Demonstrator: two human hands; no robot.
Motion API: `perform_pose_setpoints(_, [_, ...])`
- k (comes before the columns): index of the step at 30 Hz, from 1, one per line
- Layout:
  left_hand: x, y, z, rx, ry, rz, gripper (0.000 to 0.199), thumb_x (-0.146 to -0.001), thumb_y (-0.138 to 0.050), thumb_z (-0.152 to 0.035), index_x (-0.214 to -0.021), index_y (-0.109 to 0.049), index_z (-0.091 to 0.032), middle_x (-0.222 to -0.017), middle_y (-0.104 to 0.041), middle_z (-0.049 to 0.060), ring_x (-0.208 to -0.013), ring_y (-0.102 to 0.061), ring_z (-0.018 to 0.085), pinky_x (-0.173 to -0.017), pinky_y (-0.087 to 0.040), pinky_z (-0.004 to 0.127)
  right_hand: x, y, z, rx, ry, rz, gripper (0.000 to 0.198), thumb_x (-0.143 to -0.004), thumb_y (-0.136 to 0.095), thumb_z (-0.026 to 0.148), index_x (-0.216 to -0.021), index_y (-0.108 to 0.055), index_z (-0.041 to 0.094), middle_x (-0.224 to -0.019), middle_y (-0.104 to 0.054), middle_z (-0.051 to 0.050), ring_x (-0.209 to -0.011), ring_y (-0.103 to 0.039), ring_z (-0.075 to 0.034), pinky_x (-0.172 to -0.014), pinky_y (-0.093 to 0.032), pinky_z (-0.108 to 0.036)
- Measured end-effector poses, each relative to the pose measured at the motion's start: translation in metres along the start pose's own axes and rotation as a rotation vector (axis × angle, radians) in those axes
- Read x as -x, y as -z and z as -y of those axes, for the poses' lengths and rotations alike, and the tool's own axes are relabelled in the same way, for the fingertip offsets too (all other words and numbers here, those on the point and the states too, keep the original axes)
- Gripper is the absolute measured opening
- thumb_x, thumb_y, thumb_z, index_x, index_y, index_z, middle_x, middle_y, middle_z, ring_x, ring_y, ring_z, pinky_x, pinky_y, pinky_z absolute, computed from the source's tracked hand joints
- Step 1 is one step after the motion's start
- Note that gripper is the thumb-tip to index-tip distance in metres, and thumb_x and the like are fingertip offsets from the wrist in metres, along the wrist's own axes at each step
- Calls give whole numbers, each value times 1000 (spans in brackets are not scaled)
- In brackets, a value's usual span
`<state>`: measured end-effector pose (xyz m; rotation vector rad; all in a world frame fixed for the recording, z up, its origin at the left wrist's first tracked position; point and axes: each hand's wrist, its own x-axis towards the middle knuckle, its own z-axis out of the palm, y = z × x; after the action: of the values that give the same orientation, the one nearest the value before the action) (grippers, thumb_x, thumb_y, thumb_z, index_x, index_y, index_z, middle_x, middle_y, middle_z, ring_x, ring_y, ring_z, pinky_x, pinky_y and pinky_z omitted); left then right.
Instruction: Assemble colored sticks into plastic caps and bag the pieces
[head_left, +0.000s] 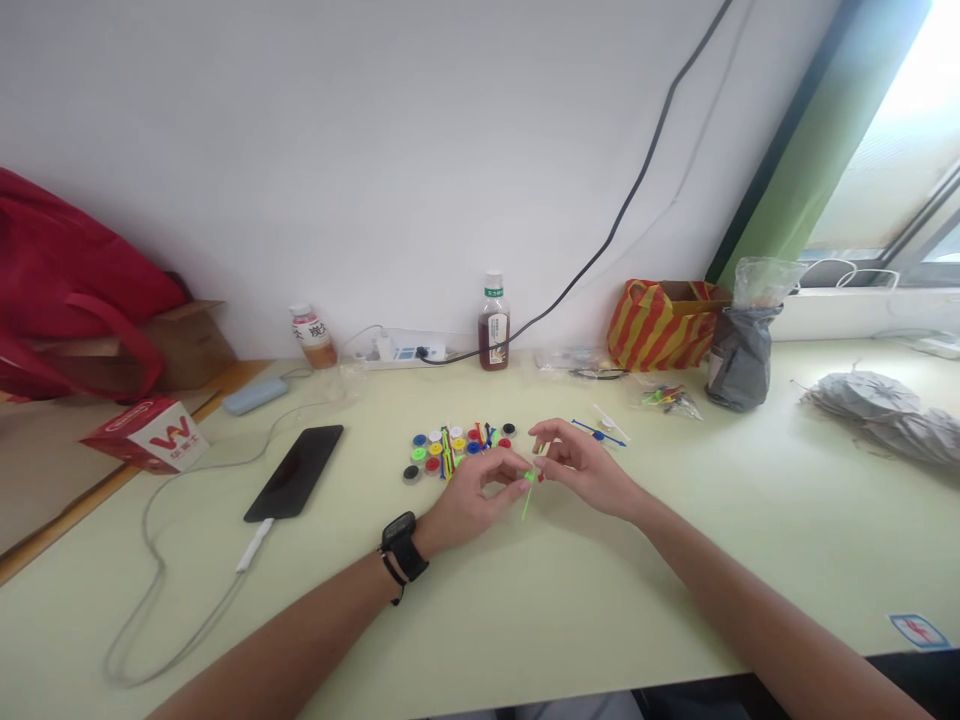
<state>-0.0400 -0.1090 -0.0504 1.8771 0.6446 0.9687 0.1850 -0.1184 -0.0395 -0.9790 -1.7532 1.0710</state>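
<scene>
Green stick (pixel 527 498), apparently in left hand (pixel 474 494)

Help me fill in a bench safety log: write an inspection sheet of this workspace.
Surface: pale green table, a sticker near its front right edge.
Job's things: green stick at the left hand; coloured discs just beyond that hand; blue stick beyond the right hand.
Clutter: phone, red-and-white box, tall bottle, smaller bottle, striped bag.
Hands: left pinches the green stick; right has its fingertips close by, grip unclear.
Cables: white cable plugged into the phone; black cable crossing the wall to a power strip.
Surroundings: white wall behind, window at right; other people: nothing seen.
</scene>
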Motion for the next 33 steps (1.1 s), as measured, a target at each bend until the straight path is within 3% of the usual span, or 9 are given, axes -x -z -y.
perform_pose_setpoints(4, [-4,3,10,114,105,-99,28,-87,-79,-35,-107,-70,-18,-102,-74,8,-91,-72,19,-89,-61,36,1,1,-1,123,57,-115,43,-99,-60,44,-137,-49,29,-110,-59,-4,-73,-67,-14,-69,-57,-31])
perform_pose_setpoints(8, [-8,6,11,269,205,-137,34,-84,-82,-42,-101,-70,-16,-93,-73,7,-83,-72,18,-83,-64,38,3,0,2,242,127,-70,34,-102,-52,43,-132,-59,27,-91,-63,-3,-73,-67,-17,-64,-53,-29])
perform_pose_setpoints(11, [-10,7,9,310,226,-154,37,-81,-84,-43,-99,-71,-15,-89,-73,6,-77,-73,17,-82,-64,38,5,-2,6,232,142,-64,42,-102,-53,46,-139,-55,28,-97,-64,-4,-73,-65,-16,-63,-53,-29])
perform_pose_setpoints(12, [-11,8,9,314,221,-154,37,-81,-85,-44,-99,-71,-15,-89,-74,6,-76,-73,17,-82,-65,38,5,-3,6,234,128,-51,37,-102,-52,47,-131,-61,27,-96,-65,-4,-73,-64,-16,-63,-52,-29])
perform_pose_setpoints(14, [-11,8,9,322,210,-163,38,-80,-85,-45,-99,-71,-15,-89,-74,6,-76,-73,18,-80,-65,39,6,-3,7,230,65,36,39,-103,-47,51,-89,-69,22,-79,-63,-3,-66,-59,-15,-62,-50,-29])
perform_pose_setpoints(15, [-11,8,10,325,206,-173,39,-80,-85,-46,-98,-71,-15,-89,-75,7,-76,-73,18,-79,-66,39,5,-2,8,216,27,90,52,-104,-44,54,-69,-62,21,-67,-58,-2,-60,-55,-15,-60,-48,-29])
perform_pose_setpoints(17, [-11,7,11,329,205,-191,39,-80,-85,-46,-98,-71,-15,-90,-75,7,-76,-74,19,-79,-66,39,4,-1,8,188,-21,171,65,-104,-41,59,-52,-45,21,-53,-47,1,-52,-46,-13,-56,-44,-29])
perform_pose_setpoints(24, [-8,5,13,307,188,-131,34,-84,-83,-41,-101,-70,-15,-92,-75,7,-85,-74,19,-83,-65,38,2,-5,10,71,-24,118,37,-100,-53,58,-93,-61,22,-82,-61,-1,-71,-56,-16,-64,-51,-28])
perform_pose_setpoints(33, [-3,0,14,111,119,-136,37,-83,-83,-36,-112,-68,-18,-104,-75,9,-92,-76,21,-90,-63,38,2,-11,4,56,-56,100,31,-99,-57,53,-92,-57,23,-79,-60,0,-70,-57,-16,-65,-51,-29])
